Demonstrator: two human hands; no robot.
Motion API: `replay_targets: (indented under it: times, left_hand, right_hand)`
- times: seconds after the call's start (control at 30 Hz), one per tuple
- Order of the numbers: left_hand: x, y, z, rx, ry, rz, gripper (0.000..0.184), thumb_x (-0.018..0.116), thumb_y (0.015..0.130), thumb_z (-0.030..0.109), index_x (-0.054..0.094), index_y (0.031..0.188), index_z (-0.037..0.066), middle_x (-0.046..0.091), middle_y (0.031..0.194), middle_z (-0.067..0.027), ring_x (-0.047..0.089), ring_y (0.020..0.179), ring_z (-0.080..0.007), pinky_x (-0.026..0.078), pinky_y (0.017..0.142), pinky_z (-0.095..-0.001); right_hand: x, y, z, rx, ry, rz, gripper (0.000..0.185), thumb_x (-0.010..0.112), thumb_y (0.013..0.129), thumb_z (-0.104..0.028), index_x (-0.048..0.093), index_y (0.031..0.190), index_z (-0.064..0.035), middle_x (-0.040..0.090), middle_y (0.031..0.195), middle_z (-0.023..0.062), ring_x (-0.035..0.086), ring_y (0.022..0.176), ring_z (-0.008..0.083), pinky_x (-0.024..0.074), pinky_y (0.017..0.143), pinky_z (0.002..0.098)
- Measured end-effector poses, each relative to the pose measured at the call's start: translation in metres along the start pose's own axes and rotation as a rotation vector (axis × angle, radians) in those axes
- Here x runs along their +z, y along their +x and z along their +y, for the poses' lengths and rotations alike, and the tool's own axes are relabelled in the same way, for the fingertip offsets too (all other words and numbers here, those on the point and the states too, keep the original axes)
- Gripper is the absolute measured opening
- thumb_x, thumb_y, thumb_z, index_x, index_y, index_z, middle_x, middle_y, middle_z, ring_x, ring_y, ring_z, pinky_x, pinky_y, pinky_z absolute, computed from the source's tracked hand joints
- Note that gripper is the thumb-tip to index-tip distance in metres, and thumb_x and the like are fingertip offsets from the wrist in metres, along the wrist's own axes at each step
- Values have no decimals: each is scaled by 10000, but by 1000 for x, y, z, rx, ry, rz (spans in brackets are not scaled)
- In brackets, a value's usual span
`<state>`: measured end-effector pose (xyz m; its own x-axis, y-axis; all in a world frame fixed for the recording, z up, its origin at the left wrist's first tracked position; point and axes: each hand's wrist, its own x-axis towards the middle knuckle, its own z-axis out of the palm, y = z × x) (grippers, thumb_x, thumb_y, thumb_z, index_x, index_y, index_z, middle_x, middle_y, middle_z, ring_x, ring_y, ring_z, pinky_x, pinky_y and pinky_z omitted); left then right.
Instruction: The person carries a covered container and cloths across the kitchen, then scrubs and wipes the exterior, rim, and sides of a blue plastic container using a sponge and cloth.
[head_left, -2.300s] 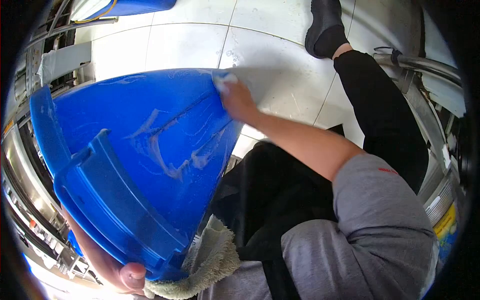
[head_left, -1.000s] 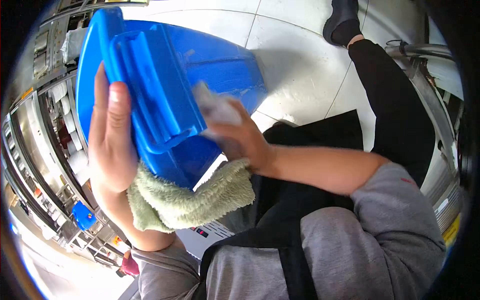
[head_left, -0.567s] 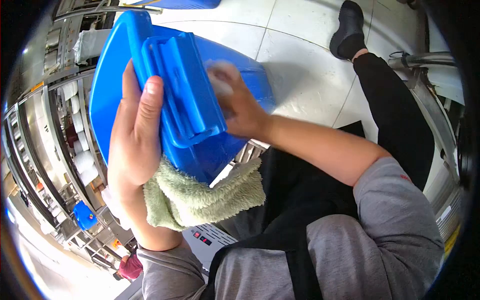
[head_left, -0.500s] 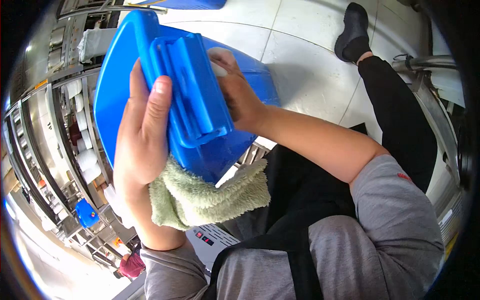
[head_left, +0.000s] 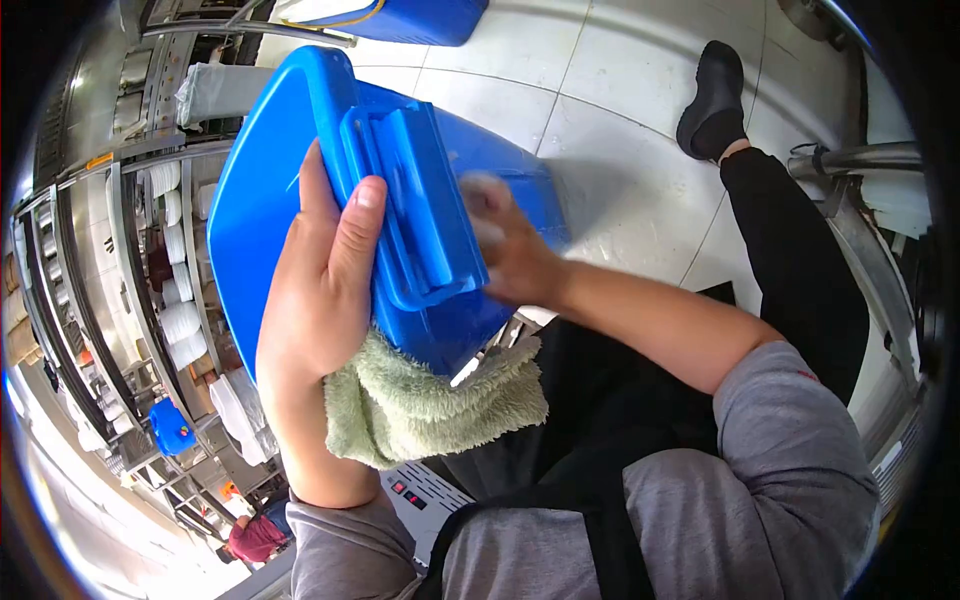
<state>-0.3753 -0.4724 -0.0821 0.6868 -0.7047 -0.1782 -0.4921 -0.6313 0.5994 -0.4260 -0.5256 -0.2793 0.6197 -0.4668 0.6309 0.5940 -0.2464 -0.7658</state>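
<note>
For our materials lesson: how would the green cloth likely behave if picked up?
The green cloth would probably flop, since it sags in folds beside the left forearm. Its shaggy pile suggests an easy, non-slip grip. Whether it is wet and heavy, I cannot tell.

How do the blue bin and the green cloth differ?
The blue bin is smooth and looks stiff; the green cloth is fluffy. The bin is much larger than the cloth. The left hand grips the bin's rim, while the cloth bunches beside the wrist.
</note>
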Motion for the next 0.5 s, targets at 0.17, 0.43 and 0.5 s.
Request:
replay_targets:
  times: [0.17, 0.43, 0.5]
  left_hand:
    - [0, 0, 0, 14, -61, -12, 544, 378, 1010, 383, 322, 1361, -29, 638, 1005, -150, 591, 921, -170, 455, 812, -277]
    - [7, -2, -1, -30, -264, 17, 474, 379, 1021, 313, 368, 1350, -29, 574, 1143, -110, 544, 1015, -140, 434, 887, -238]
    - [5, -1, -4, -58, -322, -13, 474, 378, 1021, 315, 371, 1347, -29, 575, 1141, -111, 546, 1012, -138, 435, 884, -235]
  right_hand:
    - [-1, 32, -12, 48, 63, 97, 404, 585, 769, -184, 594, 1162, -93, 490, 1311, 173, 404, 1178, 346, 294, 1013, 448]
    - [0, -56, -59, 357, 384, 219, 265, 608, 807, -149, 638, 1069, -125, 573, 1203, 78, 436, 1151, 297, 313, 991, 428]
    - [8, -65, -80, 309, 258, 178, 260, 603, 816, -155, 635, 1074, -140, 572, 1194, 61, 430, 1150, 285, 312, 987, 422]
